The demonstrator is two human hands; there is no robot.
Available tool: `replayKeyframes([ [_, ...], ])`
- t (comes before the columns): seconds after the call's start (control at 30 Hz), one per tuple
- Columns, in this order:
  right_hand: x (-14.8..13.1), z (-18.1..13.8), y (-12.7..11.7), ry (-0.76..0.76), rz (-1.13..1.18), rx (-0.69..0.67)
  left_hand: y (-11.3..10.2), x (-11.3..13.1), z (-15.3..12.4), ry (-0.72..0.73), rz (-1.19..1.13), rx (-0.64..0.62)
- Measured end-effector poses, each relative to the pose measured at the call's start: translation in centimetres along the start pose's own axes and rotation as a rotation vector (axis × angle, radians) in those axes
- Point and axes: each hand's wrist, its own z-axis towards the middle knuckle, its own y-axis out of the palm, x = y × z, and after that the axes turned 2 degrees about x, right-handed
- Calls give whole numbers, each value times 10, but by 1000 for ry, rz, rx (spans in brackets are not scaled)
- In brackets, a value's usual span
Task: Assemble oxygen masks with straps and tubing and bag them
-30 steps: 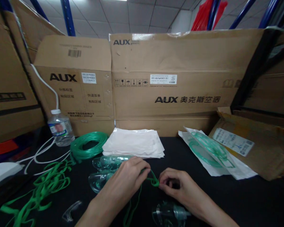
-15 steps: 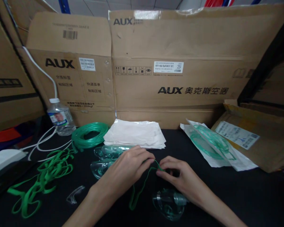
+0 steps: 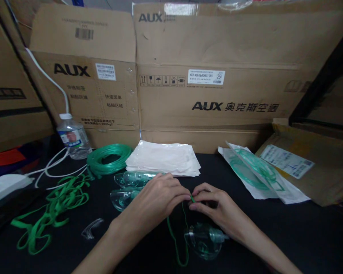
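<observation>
My left hand [image 3: 157, 199] and my right hand [image 3: 213, 207] meet over the black table, fingertips pinched together on a thin green elastic strap [image 3: 177, 243] that hangs down in a loop toward me. Just below my right hand lies a clear plastic oxygen mask [image 3: 204, 239] with a green tint. Two more clear masks [image 3: 125, 190] lie left of my left hand, partly hidden by it.
A stack of white bags [image 3: 162, 158], a green tubing coil [image 3: 108, 158], loose green straps [image 3: 51, 209], a water bottle [image 3: 72, 137] and white cables sit left and behind. Packaged masks [image 3: 254, 171] lie right. Cardboard boxes [image 3: 205, 76] wall the back.
My hands came closer together, and the strap's loop now hangs lower beside the mask. The view tilted down slightly.
</observation>
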Motion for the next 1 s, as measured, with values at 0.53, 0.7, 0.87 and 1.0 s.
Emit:
replayKeyframes([
  [0.53,-10,-1,-9,193,474,31,-10,1,4,-63,-190,181],
  [0.7,-20,-3,-13,222,537,10,-8,1,3,-86,-161,138],
  [0.87,-24,-5,-15,189,588,27,-3,1,1,-92,-124,89],
  [1.0,-21,-6,-17,188,681,45,-2,0,1,-107,-67,67],
])
